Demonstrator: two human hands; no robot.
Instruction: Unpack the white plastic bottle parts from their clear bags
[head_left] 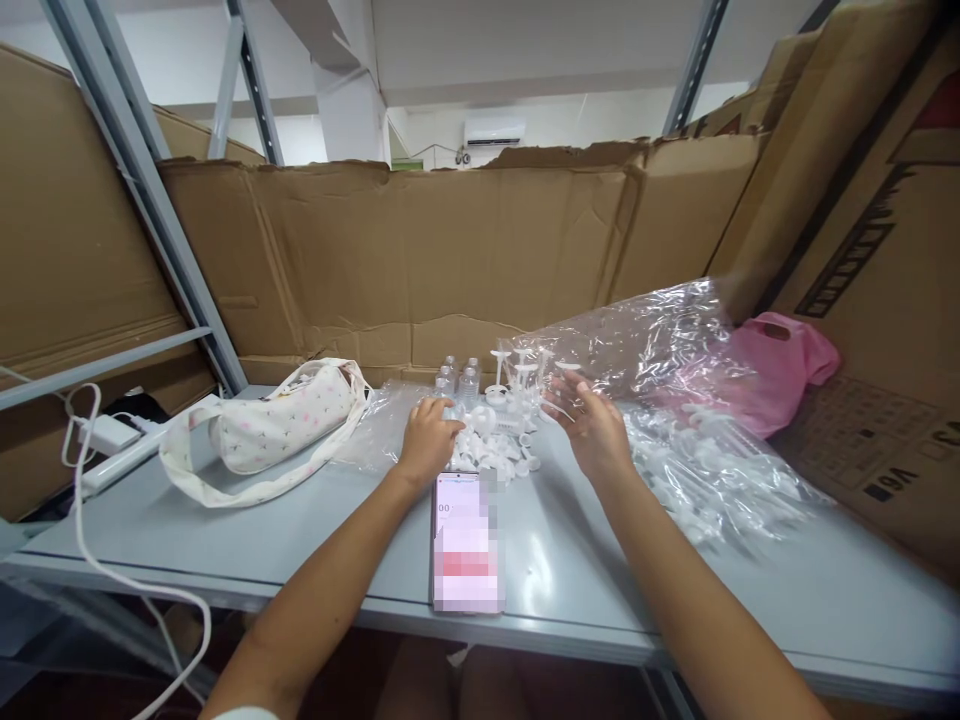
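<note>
My left hand (430,436) is closed, its fingertips beside the clear bottles and a pile of small white plastic pieces (491,452); what it pinches, if anything, is hidden. My right hand (594,425) is raised at the right of the pile. Its fingers curl around a white flanged plastic part, whose flat round top (568,366) shows above them. Several similar white flanged parts (498,390) stand upright between the hands. Several small clear bottles (469,380) stand behind my left hand.
A phone (466,590) lies near the front edge of the grey table (315,560). To the right are a clear plastic bag (712,480) of white parts and a pink bag (780,370). At left are a patterned fabric bag (281,430) and a white cable (82,520). Cardboard (450,250) walls the back.
</note>
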